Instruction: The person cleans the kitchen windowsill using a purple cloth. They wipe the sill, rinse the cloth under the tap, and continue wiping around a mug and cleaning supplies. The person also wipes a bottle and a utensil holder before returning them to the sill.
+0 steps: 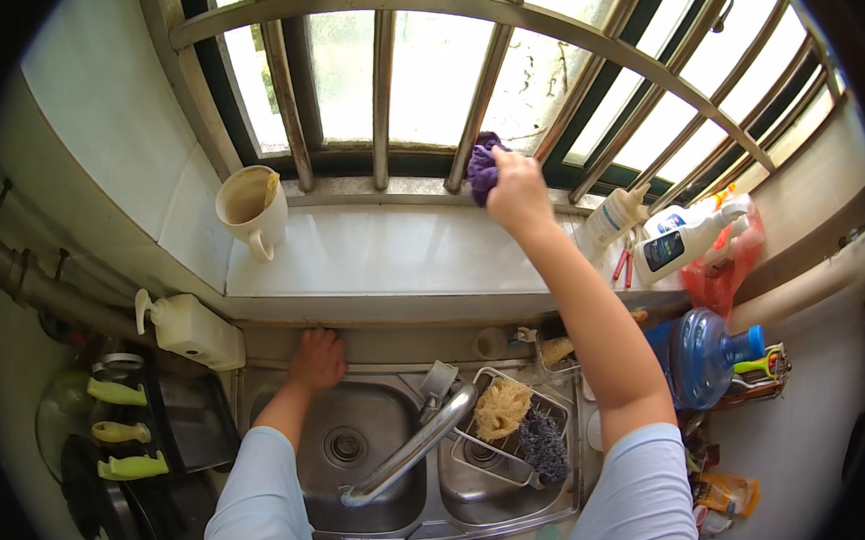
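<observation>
My right hand [517, 190] reaches out over the white tiled windowsill [374, 255] and grips a crumpled purple cloth [485, 169]. The cloth lies against the foot of a metal window bar [488, 95]. Low on the left, my left hand [319, 359] rests on the ledge behind the stainless steel sink [358, 518], with nothing seen in it; its fingertips point toward the sill wall. A curved chrome faucet [414, 447] spans the sink to the right of my left forearm.
A stained white mug [258, 211] stands on the sill's left; squeeze and spray bottles [671, 247] stand right. A white pump bottle [198, 330] is left of the sink. A wire rack [513, 464] holds a loofah [502, 409] and dark scrubber [544, 444]. A blue water jug [702, 357] lies right.
</observation>
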Available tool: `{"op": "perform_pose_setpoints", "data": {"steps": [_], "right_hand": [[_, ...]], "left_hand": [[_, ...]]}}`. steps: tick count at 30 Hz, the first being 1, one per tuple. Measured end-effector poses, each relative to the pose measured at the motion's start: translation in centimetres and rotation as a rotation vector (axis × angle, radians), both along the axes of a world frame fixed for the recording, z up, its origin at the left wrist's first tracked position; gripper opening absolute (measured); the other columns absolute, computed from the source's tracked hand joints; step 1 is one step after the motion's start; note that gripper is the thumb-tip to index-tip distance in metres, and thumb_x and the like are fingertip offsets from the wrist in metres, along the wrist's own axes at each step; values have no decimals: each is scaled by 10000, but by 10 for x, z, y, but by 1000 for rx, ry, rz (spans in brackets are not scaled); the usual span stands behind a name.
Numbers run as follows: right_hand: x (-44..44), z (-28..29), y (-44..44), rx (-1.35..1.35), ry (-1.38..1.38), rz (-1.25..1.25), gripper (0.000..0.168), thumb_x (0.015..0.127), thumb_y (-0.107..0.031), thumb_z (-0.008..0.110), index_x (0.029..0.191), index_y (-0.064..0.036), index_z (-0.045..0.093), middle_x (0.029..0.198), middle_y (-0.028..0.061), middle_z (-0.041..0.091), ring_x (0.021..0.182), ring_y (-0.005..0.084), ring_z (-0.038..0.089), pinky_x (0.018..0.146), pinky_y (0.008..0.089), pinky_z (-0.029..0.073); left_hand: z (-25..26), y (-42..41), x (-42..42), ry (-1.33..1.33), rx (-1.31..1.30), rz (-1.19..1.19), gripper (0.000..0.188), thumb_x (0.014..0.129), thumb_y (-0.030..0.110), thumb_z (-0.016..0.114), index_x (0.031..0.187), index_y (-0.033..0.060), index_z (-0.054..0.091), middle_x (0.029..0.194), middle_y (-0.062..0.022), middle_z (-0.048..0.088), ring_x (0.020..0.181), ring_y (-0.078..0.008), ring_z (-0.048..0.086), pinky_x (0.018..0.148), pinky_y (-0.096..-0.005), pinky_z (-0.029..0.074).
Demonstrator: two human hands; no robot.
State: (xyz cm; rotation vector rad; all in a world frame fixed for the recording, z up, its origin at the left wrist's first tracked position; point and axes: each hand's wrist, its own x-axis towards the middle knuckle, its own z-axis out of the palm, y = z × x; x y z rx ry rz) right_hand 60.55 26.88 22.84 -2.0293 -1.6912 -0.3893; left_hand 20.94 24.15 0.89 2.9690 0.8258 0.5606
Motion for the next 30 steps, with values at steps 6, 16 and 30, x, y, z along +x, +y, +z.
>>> {"op": "perform_pose_setpoints", "data": {"steps": [6,16,30], "right_hand": [[-23,-21,10,-49,84,27,353,729,-94,616,1079,-64,657,1083,116,581,1081,320,503,966,372,439],[27,35,-101,-60,221,-16,288,752,-126,570,1003,-42,682,1022,184,656,1050,338,583,939,433,461],[-77,-40,-71,-285,177,-199,435,772,-367,679,984,8,623,1121,208,557,1041,374,552,829,422,538]], "left_hand": [[3,-1,-1,-32,4,-10,214,641,223,611,792,90,538,854,-131,502,872,-324,486,748,-465,387],[2,-4,-1,-32,-25,36,198,635,193,612,790,98,533,857,-124,495,874,-319,478,749,-464,374],[-9,1,2,7,-64,3,230,647,202,619,826,72,554,888,-150,500,900,-346,486,805,-491,386]]}}
